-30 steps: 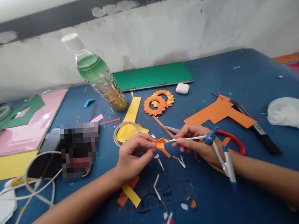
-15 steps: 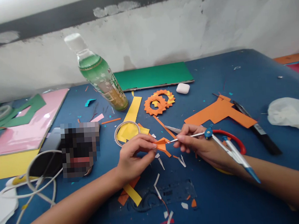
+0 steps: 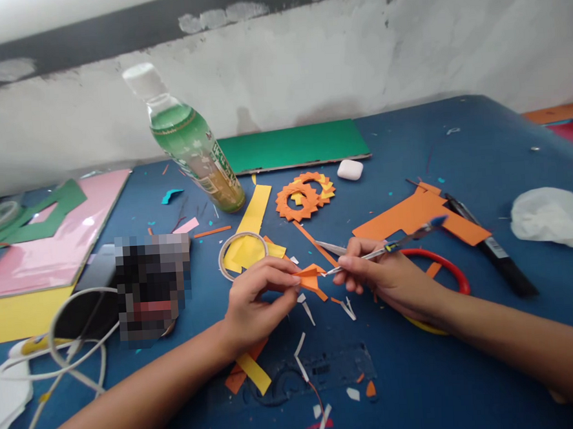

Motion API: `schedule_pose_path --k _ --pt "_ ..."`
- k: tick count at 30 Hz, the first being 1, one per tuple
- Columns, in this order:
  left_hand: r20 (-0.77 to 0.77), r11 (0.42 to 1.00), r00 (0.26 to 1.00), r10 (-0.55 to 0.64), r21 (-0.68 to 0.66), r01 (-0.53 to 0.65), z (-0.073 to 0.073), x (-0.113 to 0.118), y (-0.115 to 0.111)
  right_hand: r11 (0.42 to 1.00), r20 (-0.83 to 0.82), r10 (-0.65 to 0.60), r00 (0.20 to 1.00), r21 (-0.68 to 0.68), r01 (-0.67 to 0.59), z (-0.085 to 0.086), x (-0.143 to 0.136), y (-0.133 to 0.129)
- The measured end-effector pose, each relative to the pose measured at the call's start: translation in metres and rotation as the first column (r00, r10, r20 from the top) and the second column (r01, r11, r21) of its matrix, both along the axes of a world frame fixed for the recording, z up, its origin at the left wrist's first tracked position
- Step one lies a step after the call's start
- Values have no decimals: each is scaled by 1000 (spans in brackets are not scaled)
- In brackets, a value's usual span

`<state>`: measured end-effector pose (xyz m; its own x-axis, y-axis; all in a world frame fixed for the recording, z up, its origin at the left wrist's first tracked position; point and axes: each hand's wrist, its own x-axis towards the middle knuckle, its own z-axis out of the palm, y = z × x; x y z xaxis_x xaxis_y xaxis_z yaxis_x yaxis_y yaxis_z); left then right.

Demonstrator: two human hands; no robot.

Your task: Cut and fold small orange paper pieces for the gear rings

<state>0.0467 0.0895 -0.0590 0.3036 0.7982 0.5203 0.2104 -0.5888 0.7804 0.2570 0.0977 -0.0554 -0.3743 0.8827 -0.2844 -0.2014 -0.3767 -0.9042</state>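
Observation:
Between the thumb and fingers of my left hand (image 3: 262, 300) is a small folded piece of orange paper (image 3: 310, 279). My right hand (image 3: 382, 276) pinches one leg of a drawing compass (image 3: 393, 247), and its tip touches or nearly touches the paper's right edge. The compass's other leg points up and to the right. Under my right hand lie scissors with red and yellow handles (image 3: 457, 272), partly hidden. A roll of tape (image 3: 221, 260) rests on yellow paper just beyond my left hand.
Two toothed paper rings (image 3: 298, 202) lie near a white eraser (image 3: 350, 170). A tilted-looking drink bottle (image 3: 195, 152) stands behind the tape. Orange card (image 3: 398, 217) overlaps a black marker or cutter (image 3: 505, 262) at right. A clear ruler (image 3: 344, 366), paper scraps and a white cable (image 3: 55, 332) lie nearer.
The compass has turned in my right hand: its free leg, which pointed down to the right, now points up to the right. Both hands stay in nearly the same place.

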Motion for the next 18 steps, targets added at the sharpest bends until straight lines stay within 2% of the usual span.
schedule_pose_path --k 8,18 --pt "17 1000 1000 -6 -27 6 1 2 -1 999 17 16 1000 -45 -15 2 -1 1" --pt "-52 997 999 -10 82 14 2 2 -1 996 -1 19 1000 -91 -19 0 -2 3"
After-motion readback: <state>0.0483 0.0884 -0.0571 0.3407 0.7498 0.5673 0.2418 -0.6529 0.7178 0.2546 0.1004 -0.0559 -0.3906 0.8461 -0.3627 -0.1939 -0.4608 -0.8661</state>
